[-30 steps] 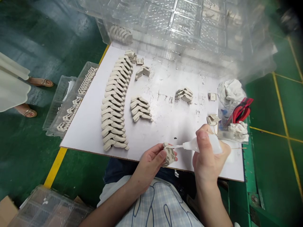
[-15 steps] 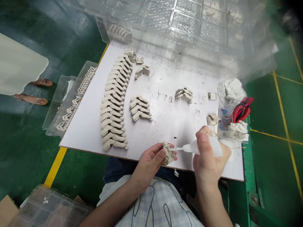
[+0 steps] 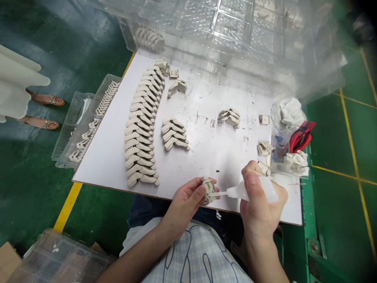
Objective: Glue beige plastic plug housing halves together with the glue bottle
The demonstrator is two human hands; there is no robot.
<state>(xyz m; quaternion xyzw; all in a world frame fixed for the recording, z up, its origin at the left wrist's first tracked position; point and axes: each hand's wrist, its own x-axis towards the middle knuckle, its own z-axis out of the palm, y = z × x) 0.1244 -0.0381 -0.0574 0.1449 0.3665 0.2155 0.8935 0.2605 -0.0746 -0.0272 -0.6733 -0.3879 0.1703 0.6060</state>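
Far to the left of my left hand (image 3: 185, 204), past the board's edge, I see clear trays (image 3: 66, 135) holding rows of small beige pieces (image 3: 107, 98). Ahead and left of that hand, a long curved row (image 3: 141, 133) lies on the white board (image 3: 203, 157), with a shorter row (image 3: 175, 133) beside it. Beyond both hands, a large clear compartmented container (image 3: 206, 59) has beige shapes (image 3: 149, 39) at its left end.

My left hand is clamped on a beige part (image 3: 209, 188) by the board's front edge, thumb on its left side. The part's hollow face looks up at my camera; its long axis runs away from the body, rounded knob farthest.

My right hand (image 3: 259, 204) is wrapped round a white bottle (image 3: 268, 188), thumb on top, forearm rising from below. The bottle points left, its nozzle (image 3: 220, 193) at the hollow; I can't tell whether they touch.

Ahead and right of the right hand, a clear box (image 3: 290, 169) holds crumpled white material (image 3: 296, 158) and a red-and-black item (image 3: 302, 139).
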